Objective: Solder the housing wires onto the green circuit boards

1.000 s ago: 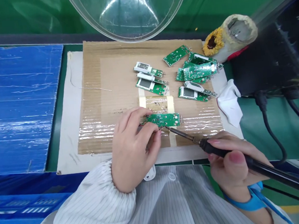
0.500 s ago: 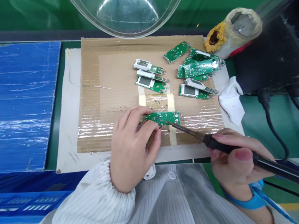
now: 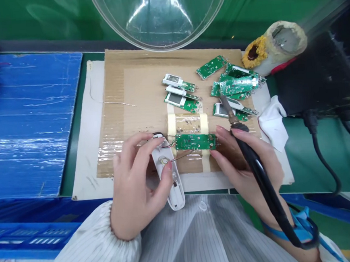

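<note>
My left hand point(image 3: 133, 186) grips a long white plastic housing half point(image 3: 176, 193) by its edges, thumb on one side and fingers on the other. A round metal piece point(image 3: 163, 160) sits inside it. Thin wires run from the housing to a green circuit board point(image 3: 195, 142), which lies on a taped pad point(image 3: 187, 122). At the board's right end, the thumb and a finger of my right hand point(image 3: 254, 173) are close around it; firm contact is hard to tell. The same hand holds a soldering iron point(image 3: 258, 169), its tip pointing up and away from the board.
Several green boards point(image 3: 238, 86) lie piled at the back right, and boards with small displays point(image 3: 177, 98) lie left of them. Solder wire point(image 3: 120, 102) rests on the cardboard point(image 3: 140, 77). A clear round shield point(image 3: 165, 47) overhangs the back. A white cloth point(image 3: 273, 123) lies beside a black box point(image 3: 307, 80).
My right hand has moved left to the board's end, and the iron has swung upright off the board. My left hand has shifted left from the board, bringing the housing into view.
</note>
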The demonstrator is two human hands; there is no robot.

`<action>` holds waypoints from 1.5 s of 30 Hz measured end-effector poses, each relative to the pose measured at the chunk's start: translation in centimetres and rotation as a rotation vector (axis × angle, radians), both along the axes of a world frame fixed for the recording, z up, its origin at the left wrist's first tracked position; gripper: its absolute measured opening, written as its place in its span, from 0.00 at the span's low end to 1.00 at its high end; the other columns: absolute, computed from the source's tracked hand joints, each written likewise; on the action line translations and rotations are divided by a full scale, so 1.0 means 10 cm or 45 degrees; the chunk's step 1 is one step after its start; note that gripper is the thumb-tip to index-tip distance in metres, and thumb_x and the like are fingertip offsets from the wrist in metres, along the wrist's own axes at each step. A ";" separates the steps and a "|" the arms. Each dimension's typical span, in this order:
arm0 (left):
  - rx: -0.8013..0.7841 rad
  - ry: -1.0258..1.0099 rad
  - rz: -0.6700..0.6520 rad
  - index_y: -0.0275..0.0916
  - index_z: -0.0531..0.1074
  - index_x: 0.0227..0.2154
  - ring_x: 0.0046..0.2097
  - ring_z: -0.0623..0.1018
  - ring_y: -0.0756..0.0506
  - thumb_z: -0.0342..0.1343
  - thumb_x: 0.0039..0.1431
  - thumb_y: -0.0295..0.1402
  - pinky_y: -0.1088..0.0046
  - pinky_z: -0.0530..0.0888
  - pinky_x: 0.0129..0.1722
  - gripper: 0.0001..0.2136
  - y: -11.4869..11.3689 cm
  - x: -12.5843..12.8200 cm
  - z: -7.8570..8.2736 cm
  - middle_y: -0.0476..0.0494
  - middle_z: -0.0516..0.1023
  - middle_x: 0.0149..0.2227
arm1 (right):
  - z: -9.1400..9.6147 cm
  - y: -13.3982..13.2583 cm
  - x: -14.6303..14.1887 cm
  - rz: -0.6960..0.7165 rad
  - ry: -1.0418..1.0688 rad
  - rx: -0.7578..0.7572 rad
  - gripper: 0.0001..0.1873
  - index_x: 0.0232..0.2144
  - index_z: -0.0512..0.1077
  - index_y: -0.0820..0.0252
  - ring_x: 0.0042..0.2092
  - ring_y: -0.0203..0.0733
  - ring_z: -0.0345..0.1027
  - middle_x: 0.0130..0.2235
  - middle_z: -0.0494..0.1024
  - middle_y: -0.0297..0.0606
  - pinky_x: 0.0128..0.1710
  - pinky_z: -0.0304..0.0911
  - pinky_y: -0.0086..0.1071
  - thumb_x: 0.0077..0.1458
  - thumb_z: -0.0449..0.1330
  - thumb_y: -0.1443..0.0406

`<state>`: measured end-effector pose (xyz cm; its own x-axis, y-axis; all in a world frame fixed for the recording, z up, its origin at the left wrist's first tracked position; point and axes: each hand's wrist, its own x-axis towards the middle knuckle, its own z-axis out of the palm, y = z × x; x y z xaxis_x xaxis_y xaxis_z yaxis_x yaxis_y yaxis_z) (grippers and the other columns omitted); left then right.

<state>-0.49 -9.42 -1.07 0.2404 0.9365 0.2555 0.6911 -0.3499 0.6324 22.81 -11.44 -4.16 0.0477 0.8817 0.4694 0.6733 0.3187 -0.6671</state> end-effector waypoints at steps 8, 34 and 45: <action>-0.133 -0.149 -0.043 0.41 0.68 0.57 0.64 0.68 0.41 0.53 0.61 0.23 0.58 0.67 0.64 0.21 0.02 -0.06 -0.10 0.40 0.68 0.62 | 0.03 -0.15 0.13 0.011 -0.285 0.078 0.46 0.65 0.59 0.44 0.47 0.45 0.80 0.54 0.79 0.31 0.49 0.79 0.37 0.47 0.73 0.67; 0.213 0.467 0.577 0.32 0.71 0.37 0.65 0.63 0.23 0.48 0.61 0.60 0.34 0.56 0.63 0.29 2.39 -2.44 0.06 0.45 0.72 0.58 | -0.03 0.72 0.78 -0.191 -0.623 0.244 0.25 0.56 0.71 0.49 0.38 0.37 0.81 0.46 0.84 0.31 0.42 0.75 0.27 0.55 0.67 0.62; 0.303 0.563 0.850 0.36 0.63 0.43 0.61 0.58 0.27 0.56 0.59 0.48 0.51 0.55 0.57 0.20 1.77 -2.66 0.10 0.37 0.60 0.58 | 0.39 0.27 0.09 0.137 -0.340 -0.046 0.27 0.61 0.64 0.47 0.48 0.43 0.79 0.52 0.81 0.33 0.47 0.77 0.33 0.60 0.62 0.60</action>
<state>-27.11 8.32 -0.02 -0.2217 0.8505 0.4769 0.9676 0.1315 0.2153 23.72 -8.77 -0.24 -0.1683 0.8915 0.4206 0.7904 0.3771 -0.4828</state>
